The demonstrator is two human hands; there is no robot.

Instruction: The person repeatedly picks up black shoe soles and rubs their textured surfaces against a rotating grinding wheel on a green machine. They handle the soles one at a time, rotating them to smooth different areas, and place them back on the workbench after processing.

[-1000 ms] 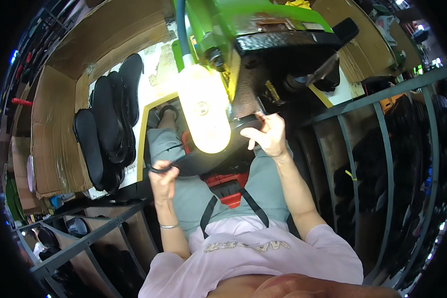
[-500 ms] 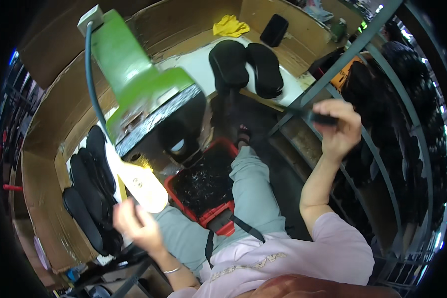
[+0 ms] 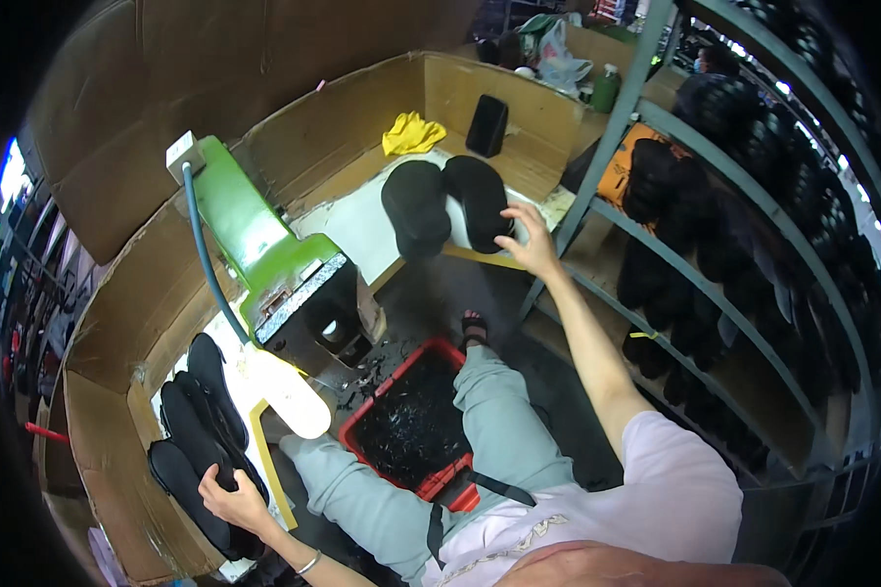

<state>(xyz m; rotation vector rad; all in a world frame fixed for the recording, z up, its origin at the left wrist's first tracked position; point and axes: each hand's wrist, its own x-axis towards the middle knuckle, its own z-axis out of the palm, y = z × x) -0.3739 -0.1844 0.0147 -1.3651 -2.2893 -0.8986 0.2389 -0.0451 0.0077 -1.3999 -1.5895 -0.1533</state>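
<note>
While the right hand (image 3: pixel 527 240) is extended, fingers parted beside a black foot-shaped sole (image 3: pixel 473 199), the left hand (image 3: pixel 235 503) is laid over black elongated soles (image 3: pixel 190 423), fingers curled; pinching cannot be told.

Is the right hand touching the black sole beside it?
Cannot tell: in the head view, the right hand overlaps the black sole at its edge, hiding contact or gap.

There's the white worktop (image 3: pixel 357 223), yellow-edged: a bunch of black soles (image 3: pixel 190 419) over on the left, two more soles (image 3: pixel 417 207) side by side on the right! Below, the dark floor (image 3: pixel 556 377) carries a red bin (image 3: pixel 448 477) and scattered black scraps (image 3: pixel 370 375).
</note>
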